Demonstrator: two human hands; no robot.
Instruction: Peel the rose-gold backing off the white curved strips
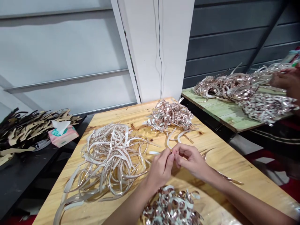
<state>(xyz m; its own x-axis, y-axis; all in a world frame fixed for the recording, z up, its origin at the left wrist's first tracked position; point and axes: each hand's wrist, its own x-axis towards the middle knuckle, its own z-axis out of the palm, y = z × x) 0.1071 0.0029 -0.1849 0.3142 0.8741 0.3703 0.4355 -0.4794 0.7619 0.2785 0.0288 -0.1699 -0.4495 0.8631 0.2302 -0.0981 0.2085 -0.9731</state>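
My left hand (161,165) and my right hand (188,159) meet over the middle of the wooden table, fingertips pinched closely together. What they pinch is too small and hidden to make out. Just beyond the fingers lie curved, pale strips (170,139), one end reaching close to my fingertips. A short white piece (154,152) shows beside my left hand. Below my wrists sits a heap of shiny rose-gold and white cut pieces (172,207). To the left spreads a tangled pile of long rose-gold and white strips (114,156).
A bundle of shiny strips (170,115) lies at the wooden table's (112,115) far end. On the dark left table are black and tan strips (30,132) and a tissue pack (62,134). At right, another person's hand (287,78) is over a green table (225,115) with more strips.
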